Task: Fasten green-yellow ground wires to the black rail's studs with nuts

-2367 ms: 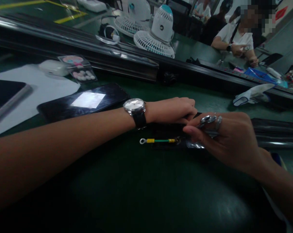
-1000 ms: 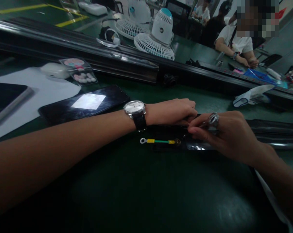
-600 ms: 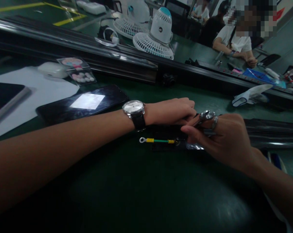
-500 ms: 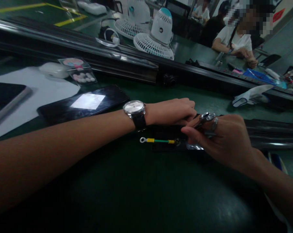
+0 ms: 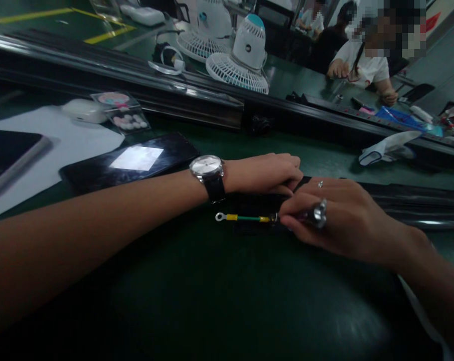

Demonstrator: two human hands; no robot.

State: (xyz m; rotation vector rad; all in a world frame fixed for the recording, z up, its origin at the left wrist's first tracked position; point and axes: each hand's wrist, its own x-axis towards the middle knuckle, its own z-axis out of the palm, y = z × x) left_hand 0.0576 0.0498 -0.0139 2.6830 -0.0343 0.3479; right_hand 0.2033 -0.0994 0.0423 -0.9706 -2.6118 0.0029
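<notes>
Head view: the left hand (image 5: 266,173) presses the black part (image 5: 255,204) flat; the right hand (image 5: 335,218) pinches a silver tool (image 5: 317,214) at the green wire (image 5: 245,218). Judged risk: the tool slips off the lug and the wire pulls loose, since the grip is only fingertip-light.

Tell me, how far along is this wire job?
Already lying on the green bench: a green-yellow wire with a ring terminal at its free end. In hand: the left hand presses a black part, while the right hand works a shiny metal tool at the wire's other end. What's left can't be judged.
</notes>
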